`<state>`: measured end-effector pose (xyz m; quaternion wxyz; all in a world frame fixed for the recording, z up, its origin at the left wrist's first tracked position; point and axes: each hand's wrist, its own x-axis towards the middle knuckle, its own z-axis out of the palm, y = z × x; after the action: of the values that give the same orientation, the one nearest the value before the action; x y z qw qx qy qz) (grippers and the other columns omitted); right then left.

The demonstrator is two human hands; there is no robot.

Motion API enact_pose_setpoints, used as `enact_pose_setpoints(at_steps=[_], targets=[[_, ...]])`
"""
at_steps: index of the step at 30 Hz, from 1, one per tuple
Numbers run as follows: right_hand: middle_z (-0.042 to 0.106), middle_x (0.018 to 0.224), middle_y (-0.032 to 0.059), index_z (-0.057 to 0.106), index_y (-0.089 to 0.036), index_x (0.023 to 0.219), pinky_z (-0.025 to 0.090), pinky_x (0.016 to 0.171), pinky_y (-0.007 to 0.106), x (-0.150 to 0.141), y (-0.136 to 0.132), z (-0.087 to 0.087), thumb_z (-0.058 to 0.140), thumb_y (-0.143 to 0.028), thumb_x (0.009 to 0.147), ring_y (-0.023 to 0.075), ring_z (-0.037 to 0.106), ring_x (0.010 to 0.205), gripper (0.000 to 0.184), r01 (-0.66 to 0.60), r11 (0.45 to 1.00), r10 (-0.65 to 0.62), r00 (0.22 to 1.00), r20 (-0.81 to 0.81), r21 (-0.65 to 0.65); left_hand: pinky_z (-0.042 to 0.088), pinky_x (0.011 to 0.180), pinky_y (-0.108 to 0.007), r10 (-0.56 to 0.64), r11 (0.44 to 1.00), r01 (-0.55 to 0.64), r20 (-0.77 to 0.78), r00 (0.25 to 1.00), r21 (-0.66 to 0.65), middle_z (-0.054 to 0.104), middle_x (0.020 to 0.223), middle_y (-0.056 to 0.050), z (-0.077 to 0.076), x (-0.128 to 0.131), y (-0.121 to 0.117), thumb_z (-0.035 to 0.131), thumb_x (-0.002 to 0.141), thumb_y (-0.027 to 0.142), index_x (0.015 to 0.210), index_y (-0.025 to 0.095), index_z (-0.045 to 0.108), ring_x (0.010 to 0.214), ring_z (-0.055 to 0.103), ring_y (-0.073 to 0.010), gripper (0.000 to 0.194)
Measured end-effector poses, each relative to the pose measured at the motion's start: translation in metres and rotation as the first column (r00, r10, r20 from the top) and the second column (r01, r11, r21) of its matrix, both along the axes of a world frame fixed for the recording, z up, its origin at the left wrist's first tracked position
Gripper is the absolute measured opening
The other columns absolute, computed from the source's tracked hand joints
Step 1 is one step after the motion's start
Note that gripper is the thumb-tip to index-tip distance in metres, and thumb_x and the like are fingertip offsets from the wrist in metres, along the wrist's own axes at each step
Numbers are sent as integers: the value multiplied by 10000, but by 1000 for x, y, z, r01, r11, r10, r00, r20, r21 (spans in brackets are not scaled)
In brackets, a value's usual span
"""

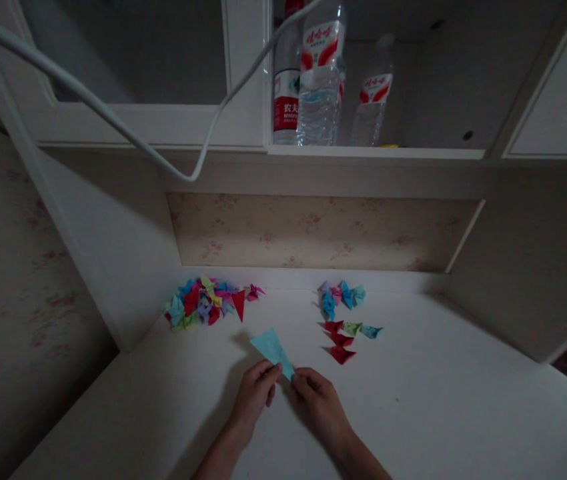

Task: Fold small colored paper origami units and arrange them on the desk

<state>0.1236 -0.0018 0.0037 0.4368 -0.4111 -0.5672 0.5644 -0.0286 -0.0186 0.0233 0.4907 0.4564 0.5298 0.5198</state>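
A light blue piece of folded paper [269,345] is held between my two hands above the white desk [393,427]. It is wide at its upper left and narrows toward the lower right. My left hand [255,390] pinches its lower left edge with thumb and fingers. At the narrow tip, the fingers of my right hand [316,399] are closed on the same paper. Beyond the left hand lies a heap of colourful folded paper pieces [203,303]. Farther right are several red folded pieces [342,353], with green and teal ones beside them, and a small blue and purple group [346,294] behind.
A white cable [133,137] hangs across the upper left. Plastic bottles [319,100] stand on the cabinet shelf [378,153] above the desk. White side panels [113,240] flank the desk, with flowered wallpaper [313,230] at the back.
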Motion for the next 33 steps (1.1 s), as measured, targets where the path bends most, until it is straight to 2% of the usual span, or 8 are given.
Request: enact_pose_setpoints(at_steps=[5, 9, 13, 17, 20, 24, 29, 33], targets=[[586, 670, 6, 690, -166, 897, 367, 566, 246, -1, 2, -1, 597, -513, 792, 147, 484, 613, 374, 27, 1000, -28, 999, -35, -1, 222, 428, -206, -39, 998, 36, -61, 997, -49, 378, 453, 74, 4, 2, -4, 617, 716, 532, 617, 160, 545, 429, 322, -77, 391], [591, 676, 15, 692, -152, 934, 363, 565, 250, 8, 8, -2, 631, -478, 769, 148, 486, 620, 371, 67, 998, -67, 997, -37, 1, 225, 430, -205, 5, 999, -9, -72, 997, -52, 387, 459, 71, 4, 4, -5, 638, 694, 540, 609, 156, 543, 435, 328, -76, 405], [508, 563, -25, 688, -151, 843, 315, 512, 241, 39, 15, 6, 644, -461, 749, 124, 426, 541, 326, 39, 999, -38, 997, 60, -15, 227, 411, -197, 36, 997, -38, -30, 999, -68, 391, 441, 76, 4, 4, -4, 638, 676, 567, 616, 163, 543, 411, 326, -73, 420], [528, 594, -19, 682, -163, 811, 302, 505, 235, 90, 21, 18, 600, -438, 783, 118, 415, 543, 288, -44, 999, 46, 970, 240, -11, 229, 401, -190, 12, 998, -13, -5, 1000, -67, 456, 531, 61, 5, 5, -4, 645, 672, 545, 736, 147, 630, 430, 348, -70, 404], [553, 600, -12, 676, -163, 797, 311, 499, 230, 125, 27, 22, 541, -407, 813, 119, 432, 532, 279, -98, 995, 82, 911, 405, 19, 240, 417, -189, 8, 998, -9, -19, 1000, -58, 460, 558, 53, 4, 7, -5, 648, 683, 515, 784, 138, 663, 464, 368, -76, 390], [643, 660, 17, 701, -174, 760, 384, 548, 240, 157, 38, 25, 501, -355, 808, 156, 530, 584, 274, -145, 983, 35, 758, 652, 116, 249, 426, -194, 9, 998, -12, -54, 999, -55, 481, 582, 41, 3, 8, -6, 636, 695, 503, 795, 138, 671, 473, 376, -81, 380], [696, 734, 26, 722, -226, 735, 422, 663, 268, 173, 51, 30, 531, -288, 757, 206, 602, 696, 202, -139, 973, -48, 663, 747, 186, 269, 432, -201, 8, 998, -15, -106, 994, -67, 474, 561, 44, 1, 7, -4, 636, 681, 520, 774, 149, 673, 470, 388, -91, 385], [720, 816, 39, 725, -238, 801, 422, 710, 268, 177, 57, 25, 498, -239, 755, 215, 636, 758, 232, -122, 963, -123, 591, 797, 240, 277, 439, -200, -14, 998, 6, -131, 991, -55, 476, 559, 42, -3, 7, -3, 625, 701, 509, 767, 150, 676, 466, 381, -88, 368]])
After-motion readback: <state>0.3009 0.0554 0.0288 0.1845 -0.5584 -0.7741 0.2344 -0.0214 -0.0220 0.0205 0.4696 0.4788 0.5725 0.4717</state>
